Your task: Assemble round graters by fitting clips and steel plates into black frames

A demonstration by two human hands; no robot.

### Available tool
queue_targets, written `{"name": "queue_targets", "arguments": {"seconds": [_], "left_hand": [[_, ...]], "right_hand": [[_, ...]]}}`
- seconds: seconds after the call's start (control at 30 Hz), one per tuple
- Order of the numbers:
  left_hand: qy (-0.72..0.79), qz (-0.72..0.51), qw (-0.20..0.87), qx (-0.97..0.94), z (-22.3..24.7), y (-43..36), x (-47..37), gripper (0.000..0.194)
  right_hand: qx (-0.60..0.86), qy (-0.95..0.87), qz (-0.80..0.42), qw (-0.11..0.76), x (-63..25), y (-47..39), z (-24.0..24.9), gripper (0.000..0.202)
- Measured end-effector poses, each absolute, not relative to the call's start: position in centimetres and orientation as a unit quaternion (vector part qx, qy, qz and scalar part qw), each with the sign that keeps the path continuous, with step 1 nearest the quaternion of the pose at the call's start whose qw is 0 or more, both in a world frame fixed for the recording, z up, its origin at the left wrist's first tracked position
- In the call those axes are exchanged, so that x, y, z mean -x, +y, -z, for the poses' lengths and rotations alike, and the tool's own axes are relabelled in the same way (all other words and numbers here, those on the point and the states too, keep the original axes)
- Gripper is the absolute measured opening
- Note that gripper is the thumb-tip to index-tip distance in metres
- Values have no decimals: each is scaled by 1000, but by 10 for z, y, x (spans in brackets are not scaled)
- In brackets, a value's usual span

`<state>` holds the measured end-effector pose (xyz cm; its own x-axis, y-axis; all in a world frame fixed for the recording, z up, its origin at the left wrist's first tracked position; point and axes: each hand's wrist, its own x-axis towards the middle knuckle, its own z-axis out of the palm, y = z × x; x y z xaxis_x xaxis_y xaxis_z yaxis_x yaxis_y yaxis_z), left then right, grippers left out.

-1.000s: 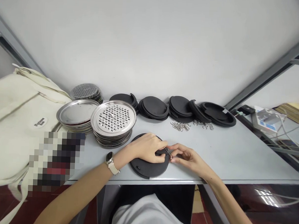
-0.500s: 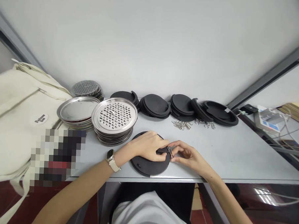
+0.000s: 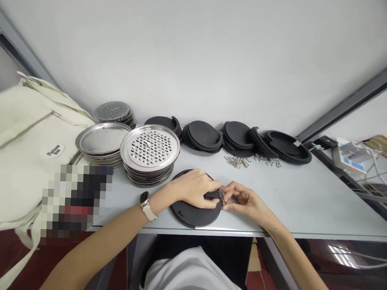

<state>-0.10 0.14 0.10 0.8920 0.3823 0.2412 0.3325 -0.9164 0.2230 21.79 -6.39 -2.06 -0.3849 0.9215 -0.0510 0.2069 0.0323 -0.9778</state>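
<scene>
My right fingers [image 3: 232,187] clamp a small silver metal clip [image 3: 222,197]; beside them, under my spread left fingers [image 3: 211,203], lies a flat round black disc [image 3: 195,216], judged light, firm, best held by its rim.

A round, flat black disc [image 3: 199,217] is laid face-up on the grey table [image 3: 294,196], near its front edge. The upper face is matte; a small dark oblong detail is seen toward the lower left. The disc is partly covered by the left hand [image 3: 196,188]. A slender silver-coloured metal clip [image 3: 222,196] is held tilted at the disc's right rim by the right hand [image 3: 246,203].
</scene>
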Motion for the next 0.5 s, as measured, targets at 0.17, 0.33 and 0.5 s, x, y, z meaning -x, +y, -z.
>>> {"name": "queue_targets", "arguments": {"seconds": [0.17, 0.33, 0.5], "left_hand": [[181, -144, 88, -969, -1, 2, 2, 23], [178, -144, 85, -970, -2, 1, 2, 25], [178, -138, 73, -972, -2, 1, 2, 23]], "right_hand": [[440, -635, -540, 333, -218, -64, 20, 35], [449, -639, -533, 327, -217, -64, 19, 37], [446, -637, -535, 330, -216, -64, 17, 35]]}}
